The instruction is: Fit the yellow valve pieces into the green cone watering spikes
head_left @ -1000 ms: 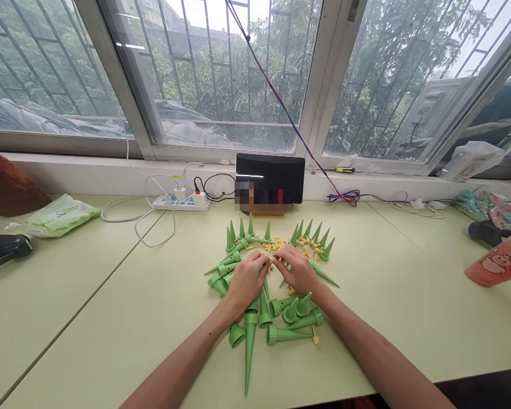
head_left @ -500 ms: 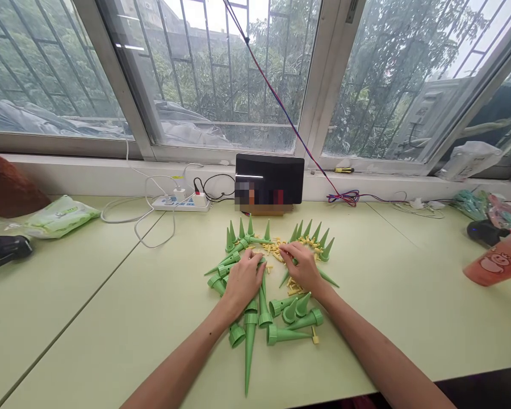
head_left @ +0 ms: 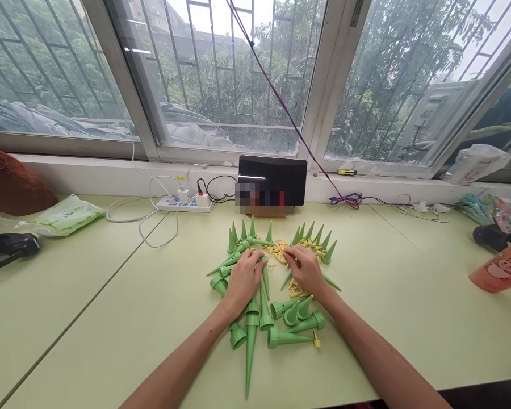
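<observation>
My left hand (head_left: 247,275) is closed, its fingertips pinching a green plastic spike (head_left: 266,282) that points down toward me. My right hand (head_left: 304,267) is curled, thumb and fingertips pressed together beside the loose yellow plastic pegs (head_left: 276,248); whatever they hold is too small to make out. Around my left hand lie several more green spikes with wide hollow collars, one long spike (head_left: 250,352) pointing at the near edge. More yellow pegs (head_left: 296,291) lie under my right wrist. Closer to me, a spike on its side (head_left: 289,337) touches a single yellow peg (head_left: 317,341).
Small green cones (head_left: 319,234) stand upright in rows at the back. Behind them is a dark-screened tablet (head_left: 272,179) on a stand. A power strip (head_left: 187,204) with cables sits to its left. A red cup (head_left: 500,267) lies tilted at far right; a wipes pack (head_left: 70,216) lies left.
The green spike at my left fingertips has swung into view, now pointing toward me. My right fingertips stay pinched near the yellow pegs. The whole view has shifted slightly.
</observation>
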A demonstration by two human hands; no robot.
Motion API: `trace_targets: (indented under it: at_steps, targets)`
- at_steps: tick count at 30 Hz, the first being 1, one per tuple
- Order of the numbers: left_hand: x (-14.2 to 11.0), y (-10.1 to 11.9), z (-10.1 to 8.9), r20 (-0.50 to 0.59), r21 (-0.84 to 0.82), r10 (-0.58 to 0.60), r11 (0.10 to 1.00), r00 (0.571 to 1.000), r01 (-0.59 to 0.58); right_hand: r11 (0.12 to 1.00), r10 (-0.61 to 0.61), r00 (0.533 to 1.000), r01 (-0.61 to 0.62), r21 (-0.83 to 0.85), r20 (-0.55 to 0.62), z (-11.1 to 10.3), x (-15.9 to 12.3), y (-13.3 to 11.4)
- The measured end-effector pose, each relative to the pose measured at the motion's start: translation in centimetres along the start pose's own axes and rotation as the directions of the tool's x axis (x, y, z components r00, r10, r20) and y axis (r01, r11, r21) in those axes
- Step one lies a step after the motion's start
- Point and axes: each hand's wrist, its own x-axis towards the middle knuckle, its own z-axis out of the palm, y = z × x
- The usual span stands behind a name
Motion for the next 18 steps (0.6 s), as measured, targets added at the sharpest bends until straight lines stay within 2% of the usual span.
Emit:
trace_targets:
  at_steps: [6,18]
  targets:
    - [0.00,0.44,-0.11,-0.089,-0.095,0.028,0.995,0.996,-0.037,0.999,-0.024,1.000,0.024,-0.042,0.015,0.02,0.09,0.00]
    - [-0.07,0.27,-0.04,-0.085,-0.116,0.014,0.993,0.996,-0.023,0.999,0.000,0.998,0.001,-0.035,0.057,0.32,-0.15,0.27]
